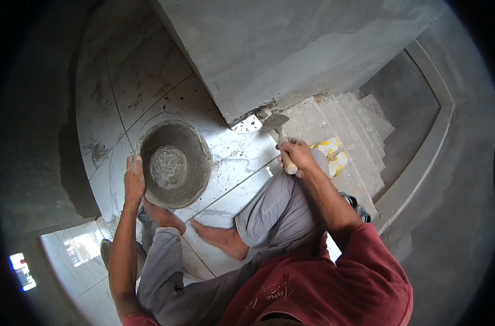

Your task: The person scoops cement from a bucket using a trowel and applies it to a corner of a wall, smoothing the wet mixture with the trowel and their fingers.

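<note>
The right hand (pixel 297 156) is wrapping around the wooden handle of one trowel (pixel 276 122), whose long axis is running from the butt at lower right to the blade at upper left. The blade is pointing toward the bottom corner of one grey block (pixel 269 60); whether it is touching there, I cannot tell. One bucket (pixel 197 168) is lying to the trowel's left and slightly nearer the person, on the tiled floor (pixel 231 187), between that floor's left edge and its edge at the concrete steps (pixel 334 117). The left hand (pixel 133 180) is the nearer one to it, gripping its left rim, fingers partly hidden. Inside, one patch of grey mortar (pixel 168 167) is covering the base.

Farther out, two bare feet are resting below the bucket, the left foot (pixel 163 215) close to its rim, the right foot (pixel 226 239) farther right. Two white-and-yellow slippers (pixel 329 145) are lying on the steps, right of the right hand.
</note>
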A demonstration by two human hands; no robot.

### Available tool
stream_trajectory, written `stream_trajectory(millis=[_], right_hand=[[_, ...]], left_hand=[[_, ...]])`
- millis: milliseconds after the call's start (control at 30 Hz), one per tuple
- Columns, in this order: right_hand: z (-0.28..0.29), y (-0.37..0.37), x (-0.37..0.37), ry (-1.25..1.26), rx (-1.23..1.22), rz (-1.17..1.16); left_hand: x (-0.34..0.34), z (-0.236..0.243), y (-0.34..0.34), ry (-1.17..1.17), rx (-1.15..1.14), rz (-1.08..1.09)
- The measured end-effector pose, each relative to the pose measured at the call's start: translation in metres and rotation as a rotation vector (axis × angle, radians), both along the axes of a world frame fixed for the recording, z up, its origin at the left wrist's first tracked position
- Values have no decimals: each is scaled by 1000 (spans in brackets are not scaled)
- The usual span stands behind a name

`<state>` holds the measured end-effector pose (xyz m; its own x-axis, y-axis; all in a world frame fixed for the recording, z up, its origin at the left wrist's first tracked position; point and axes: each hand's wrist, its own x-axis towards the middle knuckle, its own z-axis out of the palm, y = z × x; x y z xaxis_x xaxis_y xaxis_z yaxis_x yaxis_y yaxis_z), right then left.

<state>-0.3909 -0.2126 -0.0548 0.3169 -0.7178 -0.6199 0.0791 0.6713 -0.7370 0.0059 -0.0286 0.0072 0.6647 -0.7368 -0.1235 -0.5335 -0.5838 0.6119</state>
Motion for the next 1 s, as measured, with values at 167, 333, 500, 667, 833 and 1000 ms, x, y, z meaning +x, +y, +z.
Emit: stream_trajectory(millis=[167,333,500,667,833,1000], right_hand=[[8,-29,-16,21,-1,125],[40,-56,-53,212,-61,381],[32,-78,-74,392,-182,654],[26,-99,-83,535,-388,887],[24,-114,-93,740,-417,945],[-1,-113,-99,673,-550,951]], left_hand=[[-2,-2,3,-69,-60,1],[4,-3,5,-26,-51,-6],[8,-6,3,-31,-55,9],[5,-6,8,-14,-109,-23],[5,-1,6,29,-52,13],[17,-16,13,-23,-93,0]])
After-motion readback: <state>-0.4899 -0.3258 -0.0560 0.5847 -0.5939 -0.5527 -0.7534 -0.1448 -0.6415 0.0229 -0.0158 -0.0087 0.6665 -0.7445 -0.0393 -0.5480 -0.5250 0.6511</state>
